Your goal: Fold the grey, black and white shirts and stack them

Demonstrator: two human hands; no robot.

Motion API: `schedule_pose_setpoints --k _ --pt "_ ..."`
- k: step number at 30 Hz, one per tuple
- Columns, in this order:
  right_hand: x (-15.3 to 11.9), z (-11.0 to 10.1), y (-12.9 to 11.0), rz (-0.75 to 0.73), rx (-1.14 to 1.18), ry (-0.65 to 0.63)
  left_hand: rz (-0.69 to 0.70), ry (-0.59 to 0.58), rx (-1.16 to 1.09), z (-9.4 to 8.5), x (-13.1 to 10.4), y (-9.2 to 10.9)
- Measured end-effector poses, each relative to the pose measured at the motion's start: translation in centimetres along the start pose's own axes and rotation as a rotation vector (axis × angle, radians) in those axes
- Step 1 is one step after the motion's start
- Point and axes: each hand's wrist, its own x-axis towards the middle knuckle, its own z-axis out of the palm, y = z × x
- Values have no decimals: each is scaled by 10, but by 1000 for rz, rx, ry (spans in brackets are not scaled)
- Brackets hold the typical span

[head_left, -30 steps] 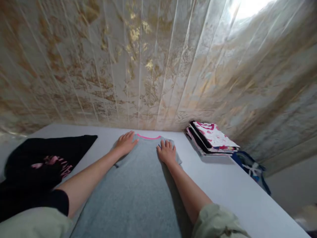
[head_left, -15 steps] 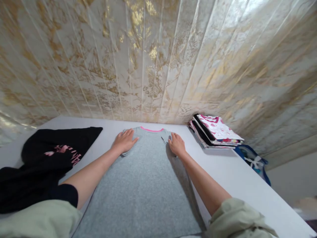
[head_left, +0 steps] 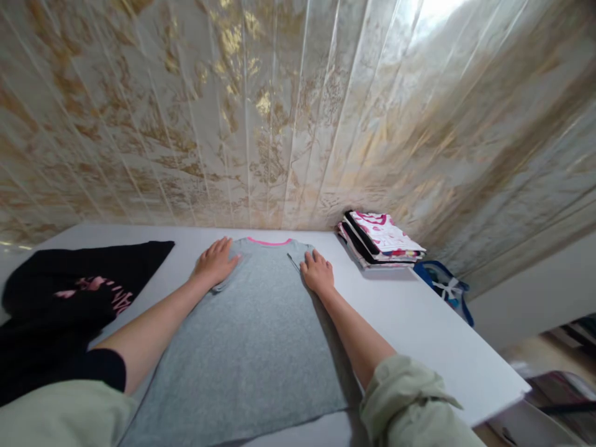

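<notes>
A grey T-shirt (head_left: 265, 335) with a pink-edged neckline lies spread on the white table, its neck toward the wall. My left hand (head_left: 216, 264) rests flat on its left shoulder and sleeve, thumb out to the side and fingers extended. On the opposite shoulder lies my right hand (head_left: 317, 271), palm down with its fingers a little apart. Beside the right fingertips shows a thin dark mark (head_left: 293, 262) on the cloth; whether it is a print or a loose thing I cannot tell. The sleeves are partly hidden under my hands.
A black garment (head_left: 88, 267) with pink print lies at the left. Folded clothes (head_left: 382, 239) are stacked at the table's back right, by a blue-edged clear bag (head_left: 444, 285). Behind the white table (head_left: 395, 310) stands a wall with a gold-patterned covering (head_left: 261, 155).
The view has turned right, so everything sits further left and more of the table's right corner shows. My hands stay on the T-shirt's shoulders.
</notes>
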Motion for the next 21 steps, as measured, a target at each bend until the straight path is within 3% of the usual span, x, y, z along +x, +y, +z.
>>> schedule_pose_setpoints --k 6,11,16,21 --pt "-5 0 11 -9 38 52 -274 41 -41 -16 -22 -16" --pt "-10 -10 25 67 0 50 -405 -127 -154 -25 -16 -26" --pt "-2 -16 33 226 109 -9 -453 -173 -209 -25 3 -21" --pt "18 -13 31 298 167 -27 -437 -132 -247 -23 8 -17"
